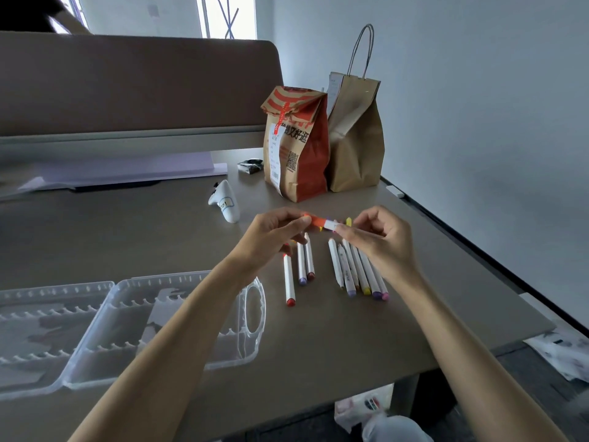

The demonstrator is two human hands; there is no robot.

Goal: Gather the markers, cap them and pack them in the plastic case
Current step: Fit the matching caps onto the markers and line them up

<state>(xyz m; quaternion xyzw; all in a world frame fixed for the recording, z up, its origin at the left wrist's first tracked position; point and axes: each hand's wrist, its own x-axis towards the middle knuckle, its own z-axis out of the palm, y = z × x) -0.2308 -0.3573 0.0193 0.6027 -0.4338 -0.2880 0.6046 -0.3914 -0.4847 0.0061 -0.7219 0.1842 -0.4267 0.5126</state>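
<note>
Two grips meet above the desk: the left grip pinches the orange-capped end of an orange marker and the right grip pinches its white barrel, fingertips hiding both ends, so whether the cap sits fully home cannot be told; a yellow bit just behind the right grip's fingers is too small to identify; below the left grip lie three markers, their upper ends covered by the fingers; below the right grip a fan of slim markers overlaps and runs under the wrist, so the count is uncertain; all are smooth white barrels with rounded coloured ends; the plastic case, clear and open, ribbed with scalloped slots and an oval handle, lies low and left of the left grip, crossed by the forearm and cut by the frame edge; beyond the grips stand a printed paper bag, folded shut, and a plain creased kraft bag.
</note>
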